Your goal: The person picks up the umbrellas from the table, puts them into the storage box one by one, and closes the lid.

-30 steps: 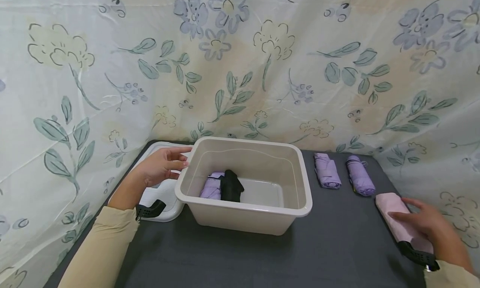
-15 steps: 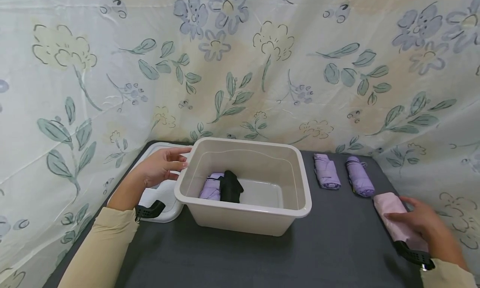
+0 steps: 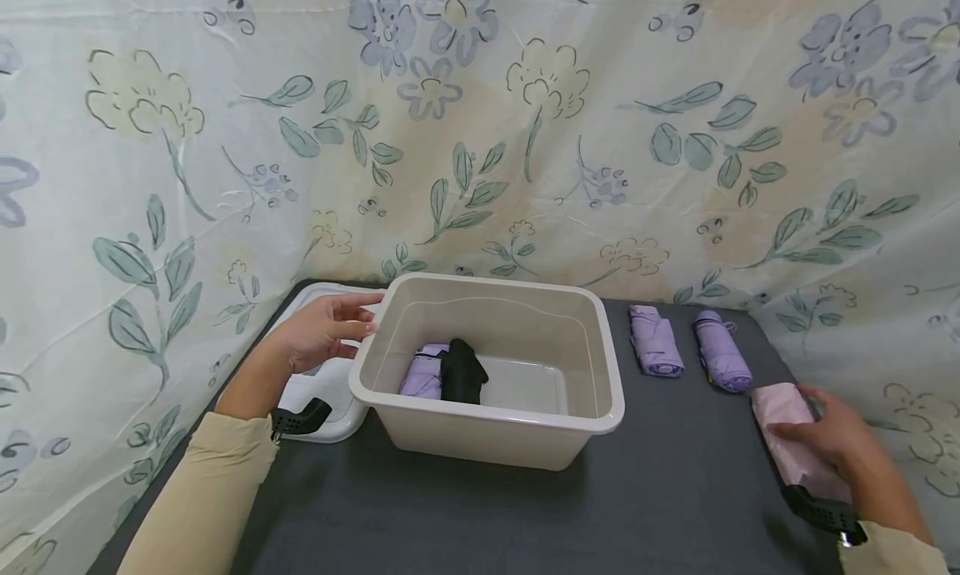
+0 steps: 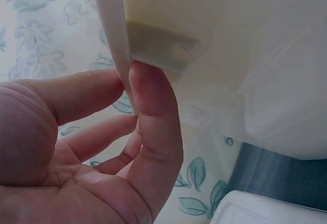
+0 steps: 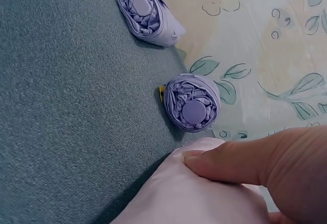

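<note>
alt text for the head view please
A person's left grip holds the rim of a beige bin containing a purple roll and a black bundle. The right grip holds a pink bundle near two more purple rolls on a dark tabletop.

A dark table point(image 3: 450, 521) bears tub point(image 3: 480, 438), lid point(image 3: 343, 396), purple rolls point(image 3: 655, 342) and pink bundle point(image 3: 797, 460).
</note>
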### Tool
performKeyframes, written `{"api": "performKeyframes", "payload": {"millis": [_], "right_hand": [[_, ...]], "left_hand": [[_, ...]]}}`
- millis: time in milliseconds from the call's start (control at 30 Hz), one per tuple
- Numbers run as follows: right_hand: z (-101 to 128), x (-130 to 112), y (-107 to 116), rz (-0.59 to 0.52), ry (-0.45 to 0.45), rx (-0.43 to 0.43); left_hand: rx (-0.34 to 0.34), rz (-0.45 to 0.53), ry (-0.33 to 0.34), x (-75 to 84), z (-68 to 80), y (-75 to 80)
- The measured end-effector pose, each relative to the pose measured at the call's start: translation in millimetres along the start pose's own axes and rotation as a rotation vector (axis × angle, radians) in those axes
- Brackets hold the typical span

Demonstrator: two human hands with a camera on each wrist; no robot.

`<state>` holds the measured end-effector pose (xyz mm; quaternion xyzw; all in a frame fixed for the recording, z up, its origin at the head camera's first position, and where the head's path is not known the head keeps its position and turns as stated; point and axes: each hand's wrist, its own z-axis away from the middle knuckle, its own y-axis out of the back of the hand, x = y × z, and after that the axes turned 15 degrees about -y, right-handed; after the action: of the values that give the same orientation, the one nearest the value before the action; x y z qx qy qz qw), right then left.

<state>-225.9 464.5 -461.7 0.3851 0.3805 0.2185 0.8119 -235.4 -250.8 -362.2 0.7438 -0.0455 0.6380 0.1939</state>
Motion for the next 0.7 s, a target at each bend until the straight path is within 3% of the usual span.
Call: {"api": "performKeyframes", "payload": {"millis": [267, 533, 700], "right_hand": [[0, 10, -5, -0.093, 0.094, 0.053], [9, 8, -11, -0.232, -0.004, -0.006], [15, 0, -14, -0.347, -0.006, -0.018]], "left_hand": [[-0.007, 0.004, -0.002, -0.6, -0.4, -0.4], [-0.017, 0.013, -0.009, 0.5, 0.9, -0.1], [-0.019, 0.019, -0.01, -0.2, 0.8, -0.1]]}}
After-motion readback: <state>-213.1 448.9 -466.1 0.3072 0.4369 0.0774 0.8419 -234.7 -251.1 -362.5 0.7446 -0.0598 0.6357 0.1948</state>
